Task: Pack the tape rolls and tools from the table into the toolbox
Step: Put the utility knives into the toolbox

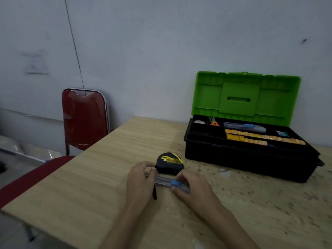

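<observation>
— Wood-grain tabletop (75,191), near centre: what are the two hands doing?

— Both are on a clear cutter (166,182) with a blue slider, lying flat. The left hand (141,180) curls its fingers over the cutter's left end; the right hand (190,186) pinches the right end between thumb and fingers.

— And the black-and-yellow object?

— A tape measure (169,163), standing just beyond the cutter, between the hands; its black strap (154,192) trails toward the near edge. Whether the left fingers touch it cannot be told.

— Where is the toolbox?

— The toolbox (248,159) sits far right on the tabletop, black body, green lid (246,97) upright against the wall. Its tray holds a second cutter (245,127), yellow strips (260,138), a pale roll (199,122) and orange-handled tools (214,123).

— Anything else?

— A red chair (84,119) stands far left of the tabletop.
</observation>
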